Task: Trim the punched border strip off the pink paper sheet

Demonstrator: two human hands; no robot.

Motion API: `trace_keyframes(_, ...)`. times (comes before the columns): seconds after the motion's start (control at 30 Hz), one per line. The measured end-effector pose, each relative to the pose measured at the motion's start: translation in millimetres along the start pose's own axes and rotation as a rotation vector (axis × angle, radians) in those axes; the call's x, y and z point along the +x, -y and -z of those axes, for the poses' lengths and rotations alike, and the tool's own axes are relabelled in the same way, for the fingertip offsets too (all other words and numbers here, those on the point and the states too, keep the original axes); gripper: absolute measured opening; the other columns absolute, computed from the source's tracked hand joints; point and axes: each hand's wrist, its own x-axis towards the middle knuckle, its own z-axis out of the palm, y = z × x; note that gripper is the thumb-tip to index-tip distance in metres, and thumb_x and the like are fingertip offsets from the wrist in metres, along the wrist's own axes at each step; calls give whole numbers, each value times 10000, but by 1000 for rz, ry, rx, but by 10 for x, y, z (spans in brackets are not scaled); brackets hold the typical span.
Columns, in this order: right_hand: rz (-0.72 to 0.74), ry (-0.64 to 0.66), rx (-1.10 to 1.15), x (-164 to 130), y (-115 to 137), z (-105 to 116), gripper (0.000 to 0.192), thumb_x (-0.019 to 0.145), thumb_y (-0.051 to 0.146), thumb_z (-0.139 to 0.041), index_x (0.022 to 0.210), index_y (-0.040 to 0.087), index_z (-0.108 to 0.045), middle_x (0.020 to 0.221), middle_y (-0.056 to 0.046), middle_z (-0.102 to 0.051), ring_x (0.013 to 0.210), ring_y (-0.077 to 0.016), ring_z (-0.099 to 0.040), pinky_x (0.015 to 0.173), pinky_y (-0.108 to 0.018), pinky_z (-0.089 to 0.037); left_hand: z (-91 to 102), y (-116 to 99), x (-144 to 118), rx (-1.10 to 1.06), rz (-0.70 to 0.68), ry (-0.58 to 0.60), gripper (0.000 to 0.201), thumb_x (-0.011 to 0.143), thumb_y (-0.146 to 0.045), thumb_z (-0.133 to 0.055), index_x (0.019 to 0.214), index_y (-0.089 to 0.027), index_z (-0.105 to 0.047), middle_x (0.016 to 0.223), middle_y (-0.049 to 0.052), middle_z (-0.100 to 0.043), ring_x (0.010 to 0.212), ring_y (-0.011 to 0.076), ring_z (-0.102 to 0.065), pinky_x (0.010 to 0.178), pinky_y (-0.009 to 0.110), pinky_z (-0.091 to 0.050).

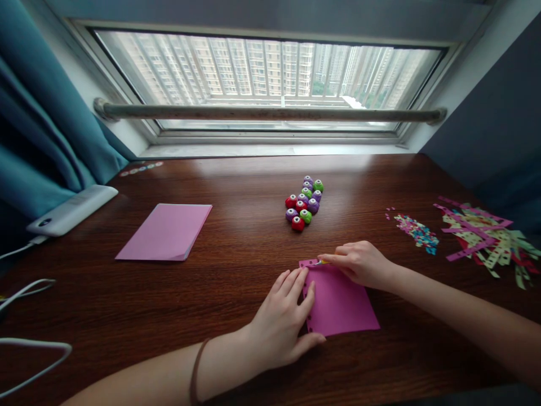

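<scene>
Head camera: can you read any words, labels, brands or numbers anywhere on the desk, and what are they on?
None can be read.
White power bank: a dark mark, too blurred to read.
Round stickers on the desk's far left corner: too small to read.
Pink sheet under both hands: only punched holes, no print.

Open surface (236,248) between the pink paper stack (165,232) and the punch cluster (305,202). Confetti pile (416,230) and paper strips (486,237) crowd the right side; power bank (71,210) and cables (29,316) block the left edge.
</scene>
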Motion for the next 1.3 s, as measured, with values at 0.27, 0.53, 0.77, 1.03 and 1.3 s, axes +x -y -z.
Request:
trace_keyframes(0.27,-2,5,-13,-95,-78,-22,317,918,245,-387,1193,328,-521,714,28,-563,640,-90,-490,575,-260,-223,23,-7,8,12,0,0,730,814,-649,-307,1333,-137,-339,1425,207,-267,1310,365,-247,1064,518,-216)
trace_keyframes(0.53,-13,29,-27,-239,-181,34,315,927,271,-382,1208,332,-512,702,24,-561,637,-85,-489,572,-256,-233,20,-13,-2,27,-2,-11,722,814,-646,-317,1332,-143,-343,1421,198,-285,1306,353,-266,1055,511,-229)
trace_keyframes(0.77,-26,27,-31,-363,-252,91,319,920,239,-394,1194,314,-539,712,5,-582,651,-78,-505,583,-235,-271,8,-6,-11,34,-2,-19,710,812,-637,-344,1330,-151,-347,1416,197,-296,1308,344,-269,1051,507,-238)
trace_keyframes(1.03,-56,65,-37,-525,-374,123,332,910,223,-407,1200,324,-534,728,2,-585,665,-93,-512,601,-216,-297,4,-2,0,75,-11,-18,717,813,-636,-341,1336,-147,-337,1411,205,-304,1304,350,-276,1044,504,-249)
trace_keyframes(1.3,-74,61,-85,-764,-522,170,339,894,192,-421,1192,296,-546,718,-7,-574,672,-94,-523,597,-216,-309,-13,14,-1,113,-29,-27,717,816,-627,-344,1333,-131,-338,1409,216,-298,1304,354,-276,1044,507,-247)
